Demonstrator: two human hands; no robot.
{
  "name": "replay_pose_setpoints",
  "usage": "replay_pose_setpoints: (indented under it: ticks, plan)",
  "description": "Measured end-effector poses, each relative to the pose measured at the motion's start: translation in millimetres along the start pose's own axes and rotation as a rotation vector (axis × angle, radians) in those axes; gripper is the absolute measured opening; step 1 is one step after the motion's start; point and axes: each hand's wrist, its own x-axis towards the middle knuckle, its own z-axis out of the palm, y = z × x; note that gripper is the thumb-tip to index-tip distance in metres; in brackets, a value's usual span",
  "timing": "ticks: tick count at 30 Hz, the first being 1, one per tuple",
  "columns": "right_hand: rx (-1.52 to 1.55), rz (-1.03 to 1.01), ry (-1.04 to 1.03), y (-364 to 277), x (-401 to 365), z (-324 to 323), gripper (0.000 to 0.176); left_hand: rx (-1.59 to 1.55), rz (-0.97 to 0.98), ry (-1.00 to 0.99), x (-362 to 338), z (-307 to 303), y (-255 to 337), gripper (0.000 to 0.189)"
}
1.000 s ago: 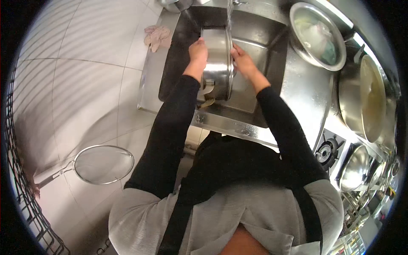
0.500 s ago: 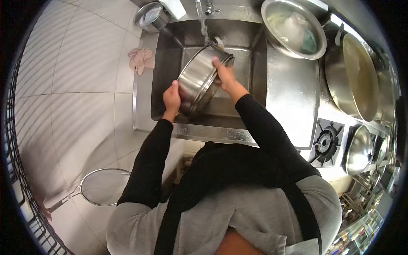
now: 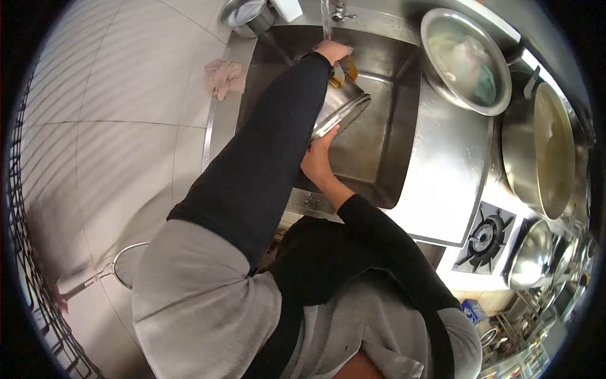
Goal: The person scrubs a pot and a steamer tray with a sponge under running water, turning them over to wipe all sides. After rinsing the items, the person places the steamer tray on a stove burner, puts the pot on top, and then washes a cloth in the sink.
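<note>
Presently, the steel pot (image 3: pixel 341 101) is tilted within the left part of the sink (image 3: pixel 375 136), its rim turned toward the near right. The right hand (image 3: pixel 318 159) grips that rim from the near side, thumb over the edge, remaining fingers concealed by the pot. The left hand (image 3: pixel 333 52) is at the pot's far end, under the running water (image 3: pixel 326 22) and beside a yellowish fitting (image 3: pixel 346 71); whether its fingers are closed on anything cannot be determined. The left sleeve (image 3: pixel 265 136) obscures part of the pot. A pink cloth (image 3: pixel 225 78) lies on the sink's left ledge. A metal bowl (image 3: pixel 431 69) with contents stands at far right, a gas burner (image 3: pixel 485 237) at near right.
</note>
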Motion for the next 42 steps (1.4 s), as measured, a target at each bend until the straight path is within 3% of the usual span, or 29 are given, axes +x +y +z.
replay_pose_setpoints:
  ticks: [2,4,6,7,8,9,10,12,14,16,18,20,22,25,28,30,33,34,35,37,40,41,42]
  plan:
    - [0.168,-0.001,0.068,-8,-3,-4,0.107,-0.674,-0.592,0.011,0,0,18,0.063]
    - [0.197,0.061,0.003,-13,-4,-19,0.106,-0.741,-0.824,-0.001,4,-3,14,0.07]
    - [0.188,0.014,0.021,0,-13,-27,0.105,-0.842,-0.74,-0.014,-24,-21,9,0.062]
    - [0.378,0.052,-0.055,-3,-22,-37,0.106,-0.945,-0.741,-0.025,-37,-27,2,0.05]
    - [0.568,0.087,-0.138,-4,-30,-47,0.109,-1.059,-0.757,-0.023,-50,-29,-3,0.05]
    - [0.326,0.169,-0.07,13,-37,-48,0.087,-1.095,-0.744,0.094,-69,-29,8,0.055]
    - [0.323,0.162,-0.079,17,-33,-61,0.087,-1.13,-0.731,0.215,-94,-28,22,0.062]
    - [0.289,0.236,-0.374,24,-12,-88,0.082,-1.184,-0.65,0.265,-137,-14,28,0.065]
    - [0.622,0.387,-0.227,54,35,-91,0.077,-1.255,-0.568,0.403,-172,15,40,0.051]
    - [0.16,0.259,-0.222,18,90,-100,0.078,-1.163,-0.43,0.548,-199,42,55,0.043]
    - [0.109,0.131,-0.134,-28,105,-95,0.076,-1.212,-0.406,0.654,-208,74,46,0.041]
    - [-0.069,-0.135,-0.021,-48,120,-85,0.072,-1.425,-0.346,0.834,-216,81,52,0.041]
    - [-0.228,-0.368,-0.041,-46,173,-73,0.072,-1.442,-0.361,0.841,-227,88,45,0.041]
    - [-0.383,-0.325,-0.059,-66,224,-68,0.061,-1.48,-0.323,0.905,-226,83,46,0.04]
    - [-0.515,-0.301,-0.108,-77,225,-76,0.054,-1.475,-0.311,1.002,-215,96,49,0.037]
    - [-0.427,-0.15,0.041,-73,193,-74,0.047,-1.409,-0.328,1.009,-211,106,54,0.036]
    - [-0.238,-0.354,0.323,-25,98,-73,0.043,-1.358,-0.358,1.007,-207,116,62,0.034]
    - [-0.118,-0.233,0.273,-5,62,-76,0.045,-1.375,-0.367,0.995,-205,118,65,0.033]
    - [-0.131,-0.288,0.284,32,34,-74,0.045,-1.383,-0.363,0.988,-203,120,66,0.033]
    - [0.148,-0.03,0.147,60,-14,-79,0.057,-1.331,-0.336,1.017,-206,123,66,0.034]
    - [0.12,0.073,0.064,79,28,-92,0.072,-1.19,-0.386,0.855,-230,138,70,0.037]
    - [0.164,-0.031,0.114,66,65,-90,0.088,-1.297,-0.305,0.796,-237,155,62,0.039]
    - [0.207,0.069,0.09,34,100,-89,0.096,-1.294,-0.301,0.787,-246,156,64,0.039]
